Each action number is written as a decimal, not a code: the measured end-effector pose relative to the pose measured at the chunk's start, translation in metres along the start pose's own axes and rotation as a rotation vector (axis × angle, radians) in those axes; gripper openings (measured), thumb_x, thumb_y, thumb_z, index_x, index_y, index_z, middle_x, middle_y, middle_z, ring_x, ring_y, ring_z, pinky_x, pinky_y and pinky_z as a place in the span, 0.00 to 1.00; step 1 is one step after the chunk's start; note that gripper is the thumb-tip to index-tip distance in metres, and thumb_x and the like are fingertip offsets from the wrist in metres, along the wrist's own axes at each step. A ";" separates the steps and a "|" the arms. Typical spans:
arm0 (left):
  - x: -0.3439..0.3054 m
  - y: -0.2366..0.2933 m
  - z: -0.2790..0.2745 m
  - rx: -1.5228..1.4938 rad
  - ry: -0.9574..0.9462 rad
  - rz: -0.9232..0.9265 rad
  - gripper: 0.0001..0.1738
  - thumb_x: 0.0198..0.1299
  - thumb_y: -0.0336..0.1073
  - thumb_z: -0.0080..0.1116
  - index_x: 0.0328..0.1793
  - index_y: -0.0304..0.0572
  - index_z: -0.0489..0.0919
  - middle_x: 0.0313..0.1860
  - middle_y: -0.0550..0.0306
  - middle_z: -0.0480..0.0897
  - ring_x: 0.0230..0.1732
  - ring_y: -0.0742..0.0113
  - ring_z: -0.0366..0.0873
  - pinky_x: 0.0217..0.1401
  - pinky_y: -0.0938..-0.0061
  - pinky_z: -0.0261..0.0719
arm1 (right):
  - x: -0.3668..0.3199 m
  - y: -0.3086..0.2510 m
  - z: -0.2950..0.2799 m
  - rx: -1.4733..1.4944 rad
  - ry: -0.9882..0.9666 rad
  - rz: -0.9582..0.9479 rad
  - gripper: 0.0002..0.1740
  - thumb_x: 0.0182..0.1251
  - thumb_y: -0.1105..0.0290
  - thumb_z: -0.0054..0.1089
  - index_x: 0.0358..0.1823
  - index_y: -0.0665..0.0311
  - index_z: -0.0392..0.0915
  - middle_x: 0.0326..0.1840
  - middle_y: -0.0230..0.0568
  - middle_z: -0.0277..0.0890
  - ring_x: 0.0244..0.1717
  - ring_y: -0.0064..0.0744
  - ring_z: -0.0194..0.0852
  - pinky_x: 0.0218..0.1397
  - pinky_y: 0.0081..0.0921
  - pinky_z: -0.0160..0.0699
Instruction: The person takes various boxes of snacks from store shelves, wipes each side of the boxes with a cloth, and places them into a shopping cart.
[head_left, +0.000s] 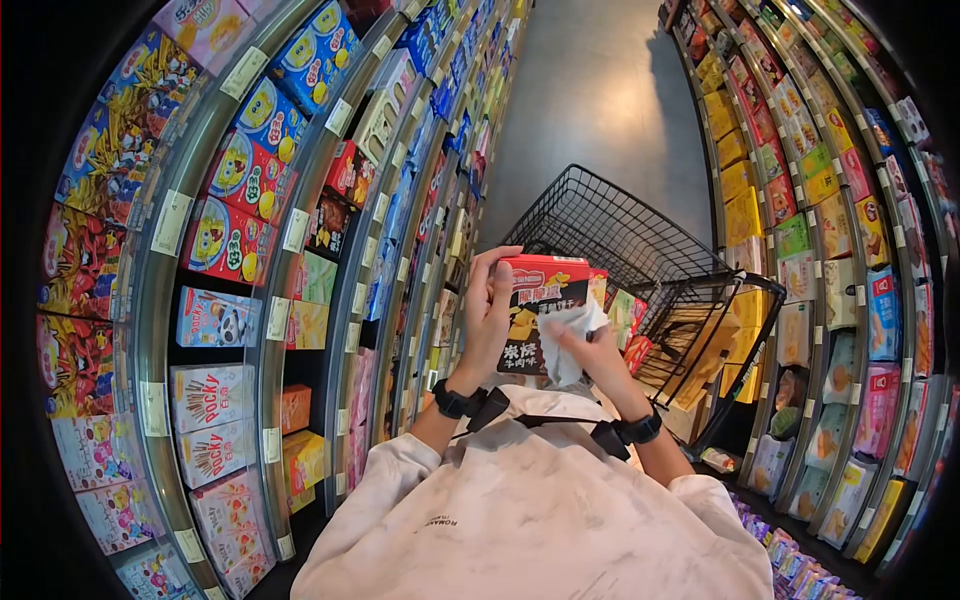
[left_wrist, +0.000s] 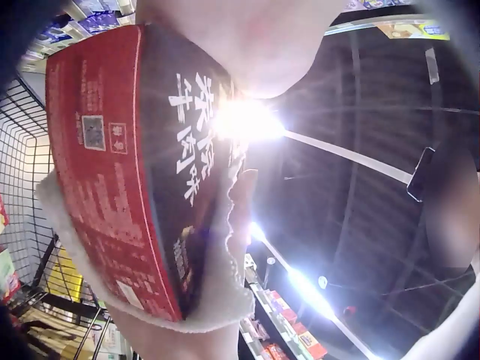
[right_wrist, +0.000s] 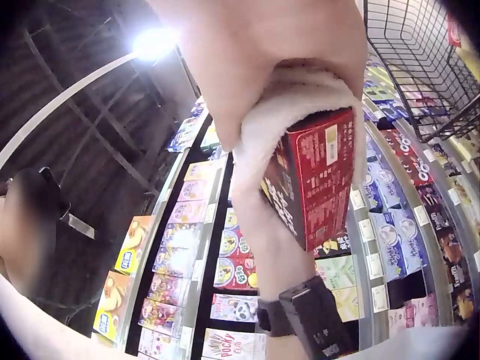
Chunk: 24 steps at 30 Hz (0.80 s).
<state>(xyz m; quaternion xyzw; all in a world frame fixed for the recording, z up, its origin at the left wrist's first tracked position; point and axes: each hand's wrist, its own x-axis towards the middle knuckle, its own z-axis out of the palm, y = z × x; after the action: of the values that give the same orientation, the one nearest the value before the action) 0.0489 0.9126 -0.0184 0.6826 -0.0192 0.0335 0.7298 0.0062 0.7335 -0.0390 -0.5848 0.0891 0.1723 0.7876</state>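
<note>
A red and black snack box (head_left: 522,335) with white and gold lettering is held up in front of the chest. My left hand (head_left: 486,325) grips it along its left side, fingers at the top corner. On the other side, my right hand (head_left: 600,358) holds a white cloth (head_left: 562,368) against the box's front. The left wrist view shows the box's red side (left_wrist: 101,180) with a printed square code, and cloth (left_wrist: 225,300) wrapping round the edge. From the right wrist, the cloth (right_wrist: 259,142) lies bunched beneath the hand and over the box end.
A black wire shopping cart (head_left: 620,225) stands just ahead, with colourful packages (head_left: 625,315) close beyond the box. Shelves of boxed snacks (head_left: 235,235) line the left of the aisle. More stocked shelves (head_left: 820,220) run along the right. Grey floor (head_left: 580,100) stretches ahead.
</note>
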 end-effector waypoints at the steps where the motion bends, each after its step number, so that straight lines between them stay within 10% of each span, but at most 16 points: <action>1: 0.000 0.004 0.001 0.050 0.032 0.045 0.20 0.82 0.46 0.44 0.63 0.39 0.77 0.56 0.57 0.76 0.54 0.74 0.77 0.52 0.80 0.75 | -0.006 -0.010 0.003 -0.104 -0.050 -0.060 0.32 0.67 0.64 0.75 0.67 0.64 0.70 0.56 0.35 0.81 0.53 0.23 0.80 0.58 0.26 0.81; 8: 0.001 0.010 -0.002 0.401 -0.201 0.301 0.19 0.81 0.42 0.47 0.67 0.39 0.75 0.61 0.53 0.77 0.62 0.67 0.75 0.66 0.72 0.71 | 0.001 -0.015 -0.005 -0.119 -0.023 -0.117 0.31 0.65 0.69 0.76 0.66 0.63 0.71 0.57 0.33 0.81 0.57 0.22 0.79 0.61 0.26 0.79; 13: -0.003 0.005 -0.002 0.256 -0.295 0.129 0.43 0.69 0.39 0.67 0.84 0.37 0.57 0.71 0.49 0.71 0.69 0.62 0.74 0.73 0.69 0.71 | 0.007 -0.022 -0.009 0.071 0.201 -0.192 0.24 0.71 0.62 0.72 0.62 0.62 0.75 0.53 0.32 0.82 0.49 0.21 0.82 0.51 0.24 0.82; 17: -0.015 -0.004 -0.003 -0.059 -0.361 -0.132 0.45 0.61 0.31 0.73 0.81 0.30 0.60 0.71 0.49 0.72 0.70 0.65 0.72 0.75 0.70 0.69 | 0.014 -0.027 -0.017 0.391 0.377 -0.157 0.23 0.77 0.54 0.63 0.61 0.62 0.74 0.49 0.28 0.79 0.47 0.19 0.80 0.49 0.25 0.81; 24: -0.008 0.006 -0.020 -0.056 -0.240 -0.042 0.39 0.65 0.34 0.70 0.79 0.34 0.65 0.68 0.49 0.76 0.66 0.67 0.76 0.73 0.71 0.71 | 0.011 -0.040 -0.034 0.332 0.498 -0.277 0.30 0.84 0.42 0.42 0.64 0.62 0.72 0.57 0.35 0.79 0.54 0.25 0.79 0.58 0.27 0.79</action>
<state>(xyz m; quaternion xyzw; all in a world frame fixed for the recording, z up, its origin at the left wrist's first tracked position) 0.0398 0.9325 -0.0147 0.6615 -0.0929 -0.0643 0.7414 0.0335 0.6932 -0.0173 -0.4791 0.2253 -0.1019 0.8422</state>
